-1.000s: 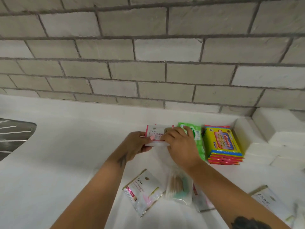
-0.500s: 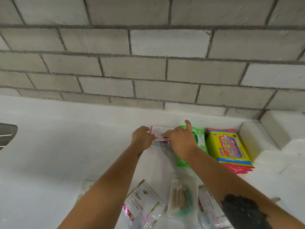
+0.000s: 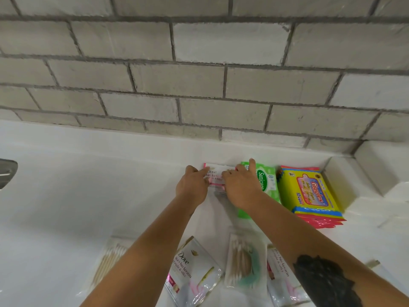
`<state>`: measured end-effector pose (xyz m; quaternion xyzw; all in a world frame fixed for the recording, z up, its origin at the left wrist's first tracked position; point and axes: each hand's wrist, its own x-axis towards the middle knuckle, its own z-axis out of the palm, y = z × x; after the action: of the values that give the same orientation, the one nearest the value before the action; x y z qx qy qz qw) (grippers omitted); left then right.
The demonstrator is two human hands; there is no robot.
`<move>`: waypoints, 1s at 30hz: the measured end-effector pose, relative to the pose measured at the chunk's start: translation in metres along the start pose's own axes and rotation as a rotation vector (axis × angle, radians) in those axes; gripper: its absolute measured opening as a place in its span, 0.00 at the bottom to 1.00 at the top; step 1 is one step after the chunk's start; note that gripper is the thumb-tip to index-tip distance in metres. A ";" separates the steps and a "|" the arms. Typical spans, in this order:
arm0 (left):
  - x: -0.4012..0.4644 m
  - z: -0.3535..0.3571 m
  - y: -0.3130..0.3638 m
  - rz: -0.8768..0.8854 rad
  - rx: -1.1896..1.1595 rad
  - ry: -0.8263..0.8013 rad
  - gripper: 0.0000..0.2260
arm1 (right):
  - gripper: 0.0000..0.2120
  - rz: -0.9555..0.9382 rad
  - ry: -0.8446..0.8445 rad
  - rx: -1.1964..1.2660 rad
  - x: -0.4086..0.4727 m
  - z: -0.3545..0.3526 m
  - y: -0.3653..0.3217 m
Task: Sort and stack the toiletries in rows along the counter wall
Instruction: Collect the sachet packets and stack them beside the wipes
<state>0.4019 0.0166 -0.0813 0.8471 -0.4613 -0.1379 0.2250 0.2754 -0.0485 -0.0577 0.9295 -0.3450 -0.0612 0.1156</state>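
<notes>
Dove sachet stack (image 3: 215, 176) sits at the counter (image 3: 66, 196) back wall, left hand (image 3: 192, 187) and right hand (image 3: 240, 185) fingers pinching its sides. Green Sanicare pack (image 3: 266, 181) just right, yellow Giggles wipes (image 3: 309, 191) beyond. Loose Dove sachet (image 3: 193, 271) and cotton buds (image 3: 243, 262) nearer.

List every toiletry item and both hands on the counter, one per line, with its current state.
Dove sachet stack: flat by the wall, held by both hands.
Sanicare pack: flat, right of the Dove stack, partly under the right forearm.
Giggles wipes stack: stacked flat, rightmost in the row.
Loose Dove sachet: unsorted, lying near the front edge.
Cotton bud packs: unsorted, lying flat.
Left hand: grips the Dove stack.
Right hand: grips the Dove stack, index finger extended.
</notes>
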 end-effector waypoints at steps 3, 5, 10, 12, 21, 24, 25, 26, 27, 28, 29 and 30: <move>0.001 0.000 0.000 -0.002 0.007 -0.007 0.20 | 0.16 0.004 -0.027 -0.008 0.001 -0.002 -0.002; 0.001 -0.002 0.002 0.000 0.011 -0.009 0.20 | 0.15 0.003 -0.040 -0.022 0.001 -0.006 -0.001; -0.011 -0.019 0.008 0.031 0.015 -0.001 0.22 | 0.17 0.009 -0.021 0.019 -0.002 -0.014 -0.001; -0.021 -0.029 0.009 0.037 -0.019 0.007 0.22 | 0.20 0.008 0.027 0.061 -0.008 -0.019 -0.002; -0.097 -0.052 -0.017 -0.080 -0.003 -0.189 0.19 | 0.22 0.071 0.198 0.305 -0.066 -0.043 -0.010; -0.121 -0.050 -0.022 -0.151 0.073 -0.267 0.25 | 0.23 0.080 0.206 0.361 -0.088 -0.044 -0.014; -0.128 -0.049 -0.023 -0.173 0.115 -0.287 0.29 | 0.23 0.083 0.211 0.373 -0.095 -0.045 -0.016; -0.135 -0.047 -0.023 -0.194 0.163 -0.304 0.32 | 0.23 0.086 0.218 0.385 -0.102 -0.045 -0.017; -0.141 -0.045 -0.023 -0.214 0.213 -0.316 0.35 | 0.24 0.089 0.226 0.398 -0.108 -0.046 -0.019; -0.145 -0.043 -0.024 -0.232 0.255 -0.321 0.37 | 0.24 0.092 0.229 0.409 -0.114 -0.046 -0.021; -0.149 -0.040 -0.024 -0.243 0.286 -0.322 0.38 | 0.24 0.095 0.227 0.412 -0.119 -0.047 -0.023; -0.152 -0.038 -0.025 -0.249 0.301 -0.319 0.38 | 0.24 0.097 0.217 0.411 -0.124 -0.047 -0.025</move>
<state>0.3549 0.1658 -0.0576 0.8889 -0.3983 -0.2262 0.0022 0.2065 0.0589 -0.0148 0.9169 -0.3799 0.1164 -0.0370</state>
